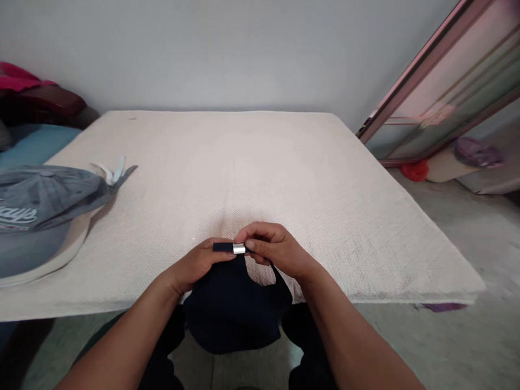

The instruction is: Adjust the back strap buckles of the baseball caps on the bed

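Note:
A dark navy cap (235,314) hangs at the table's front edge, above my lap. Its back strap (222,247) runs sideways between my hands, with a shiny metal buckle (239,248) on it. My left hand (203,257) is closed on the strap and the cap's edge, left of the buckle. Thumb and forefinger of my right hand (270,246) pinch the strap just right of the buckle. The cap's back opening shows below my right hand. My palms hide part of the strap.
Grey caps (44,211), seemingly stacked, lie on the left of the table, their loose strap ends sticking up. A white textured cloth (260,162) covers the table, which meets a wall. A pink-framed glass door (430,92) stands right; a blue seat (36,143) is at left.

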`<state>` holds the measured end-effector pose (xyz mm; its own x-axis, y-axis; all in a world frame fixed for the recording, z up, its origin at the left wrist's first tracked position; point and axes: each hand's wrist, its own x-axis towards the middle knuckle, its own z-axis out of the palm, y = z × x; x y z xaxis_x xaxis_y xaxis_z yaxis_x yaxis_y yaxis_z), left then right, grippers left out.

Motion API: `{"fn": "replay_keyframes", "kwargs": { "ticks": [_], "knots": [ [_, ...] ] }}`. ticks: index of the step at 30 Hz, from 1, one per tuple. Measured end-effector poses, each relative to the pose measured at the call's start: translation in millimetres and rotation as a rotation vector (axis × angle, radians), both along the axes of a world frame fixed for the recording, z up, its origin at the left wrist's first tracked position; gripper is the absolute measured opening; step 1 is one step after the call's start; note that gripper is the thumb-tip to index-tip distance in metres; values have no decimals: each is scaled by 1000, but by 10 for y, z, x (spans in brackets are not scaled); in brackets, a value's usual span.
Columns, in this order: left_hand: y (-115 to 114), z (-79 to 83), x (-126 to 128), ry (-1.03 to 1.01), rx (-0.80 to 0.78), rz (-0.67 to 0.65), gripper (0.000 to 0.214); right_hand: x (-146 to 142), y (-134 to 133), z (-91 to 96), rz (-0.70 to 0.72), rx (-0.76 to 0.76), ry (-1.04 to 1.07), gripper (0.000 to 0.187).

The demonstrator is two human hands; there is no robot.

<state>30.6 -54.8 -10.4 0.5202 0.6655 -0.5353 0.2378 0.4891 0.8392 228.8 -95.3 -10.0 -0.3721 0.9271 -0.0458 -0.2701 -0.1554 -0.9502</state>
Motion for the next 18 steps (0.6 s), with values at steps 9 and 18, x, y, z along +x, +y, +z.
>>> {"fn": "replay_keyframes", "kwargs": {
  "ticks": [9, 18],
  "knots": [
    [-21, 41, -31, -255, -169, -153, 36, 3, -1, 4, -27, 18, -18, 15],
    [-47, 55, 18, -157, -51, -92, 29, -28, -14, 32, -41, 7, 12, 14]
  ]
}}
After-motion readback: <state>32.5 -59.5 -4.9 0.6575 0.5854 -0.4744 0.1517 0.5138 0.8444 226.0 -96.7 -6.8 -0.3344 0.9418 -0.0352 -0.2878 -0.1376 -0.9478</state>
